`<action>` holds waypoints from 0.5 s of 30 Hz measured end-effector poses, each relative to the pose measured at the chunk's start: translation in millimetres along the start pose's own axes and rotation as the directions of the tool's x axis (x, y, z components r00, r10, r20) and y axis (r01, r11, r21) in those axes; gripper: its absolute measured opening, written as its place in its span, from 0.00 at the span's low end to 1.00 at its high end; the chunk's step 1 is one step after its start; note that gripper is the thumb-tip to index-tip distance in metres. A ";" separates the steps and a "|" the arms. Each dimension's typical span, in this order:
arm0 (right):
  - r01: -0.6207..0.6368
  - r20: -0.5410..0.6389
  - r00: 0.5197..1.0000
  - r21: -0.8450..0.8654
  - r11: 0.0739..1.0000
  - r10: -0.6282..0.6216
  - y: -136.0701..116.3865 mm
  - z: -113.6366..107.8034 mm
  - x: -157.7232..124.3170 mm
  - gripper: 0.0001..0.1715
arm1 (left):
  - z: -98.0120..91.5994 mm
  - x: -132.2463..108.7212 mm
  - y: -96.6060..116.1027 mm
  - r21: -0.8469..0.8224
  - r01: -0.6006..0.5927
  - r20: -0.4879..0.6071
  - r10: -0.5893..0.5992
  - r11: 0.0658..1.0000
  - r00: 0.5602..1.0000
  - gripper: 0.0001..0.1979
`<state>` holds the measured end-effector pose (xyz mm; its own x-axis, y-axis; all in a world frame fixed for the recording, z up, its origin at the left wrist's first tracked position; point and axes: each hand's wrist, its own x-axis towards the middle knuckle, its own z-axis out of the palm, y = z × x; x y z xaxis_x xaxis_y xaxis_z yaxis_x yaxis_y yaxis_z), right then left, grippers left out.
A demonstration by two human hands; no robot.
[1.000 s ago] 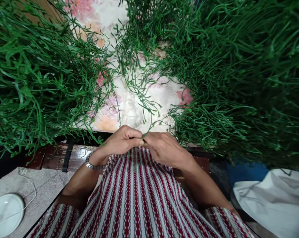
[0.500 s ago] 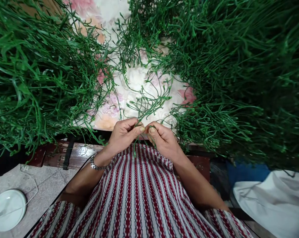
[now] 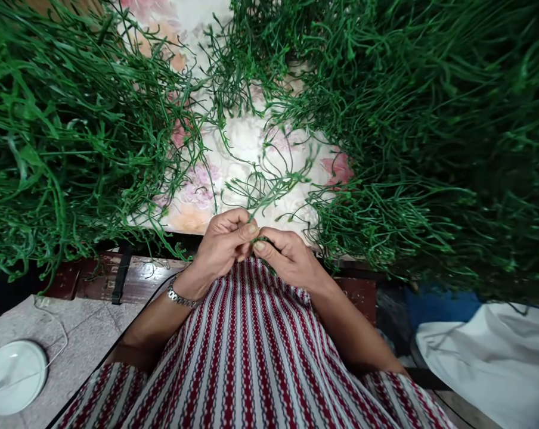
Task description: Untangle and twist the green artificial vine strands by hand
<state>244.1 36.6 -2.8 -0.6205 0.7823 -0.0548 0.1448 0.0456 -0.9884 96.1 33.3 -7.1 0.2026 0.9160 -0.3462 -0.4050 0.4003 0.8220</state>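
Two deep heaps of thin green artificial stems fill most of the view, the left heap [image 3: 64, 137] and the right heap [image 3: 430, 137] crowding in on a floral-printed cloth [image 3: 242, 137] that shows only as a bare strip between them. Below lies the person's red-and-white striped garment [image 3: 251, 357], with a white cloth [image 3: 488, 357] at the lower right and a grey surface [image 3: 81, 333] bearing a round white dish [image 3: 12, 376] at the lower left. A dark wooden edge [image 3: 139, 280] runs under the near border of the floral cloth. The left hand [image 3: 222, 241], with a metal wrist band [image 3: 180, 298], and the right hand [image 3: 291, 259] meet at that edge, just above the lap. Both are closed to a narrow pinch, thumb tip against forefinger, touching each other on the base of one branched green sprig [image 3: 269, 187] whose fine twigs fan up over the cloth, apart from both heaps. The work in hand looks like fine fingertip handling of that sprig's stem end; what exactly is done there is hidden by the fingers. So thin and springy a stem seems to call for a firm pinch and small, careful movements.
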 end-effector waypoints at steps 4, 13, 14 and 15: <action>0.051 -0.020 0.999 0.167 0.985 -0.048 5.9 -1.8 0.5 0.17 | 5.8 -4.6 1.4 -0.196 0.043 -0.009 -0.045 0.980 0.999 0.15; 0.274 -0.075 0.962 0.201 0.940 -0.264 -6.9 8.1 -12.7 0.14 | 6.9 4.0 12.5 -0.226 -0.127 -0.044 0.120 0.966 0.992 0.11; 0.259 -0.122 0.963 0.160 0.953 -0.242 -11.7 2.9 -15.8 0.14 | 6.7 4.6 11.6 -0.163 -0.123 -0.006 0.124 0.979 0.992 0.12; 0.231 -0.157 0.965 0.109 0.967 -0.212 -16.0 -3.1 -19.0 0.14 | 5.9 5.0 10.1 -0.101 -0.135 0.011 0.137 0.986 0.991 0.13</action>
<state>255.9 23.0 14.5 -0.5084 0.8423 0.1792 -0.0873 0.1566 -0.9838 98.4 41.8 2.1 0.1552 0.9618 -0.2254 -0.5169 0.2736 0.8112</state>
